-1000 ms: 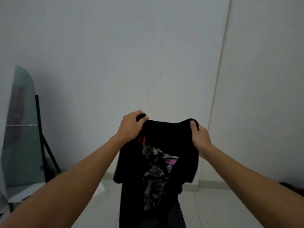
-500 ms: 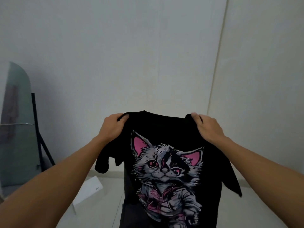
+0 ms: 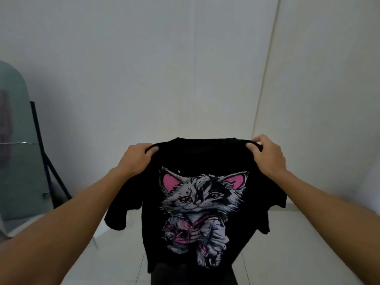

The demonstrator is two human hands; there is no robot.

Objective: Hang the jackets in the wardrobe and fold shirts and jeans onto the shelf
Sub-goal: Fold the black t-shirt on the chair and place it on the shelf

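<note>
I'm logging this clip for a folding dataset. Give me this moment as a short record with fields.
item: black T-shirt, cat print facing camera
state: held up, spread open, hanging free
left hand: grips left shoulder
right hand: grips right shoulder
backdrop: white wall
left edge: glass panel, leaning
shelf, wardrobe: not in view

Black cat-print shirt (image 3: 197,202) now spread wide and flat, bunched and twisted a second ago. Left hand (image 3: 135,159) and right hand (image 3: 267,157) moved apart, each gripping a shoulder. Whole cat print exposed.
</note>
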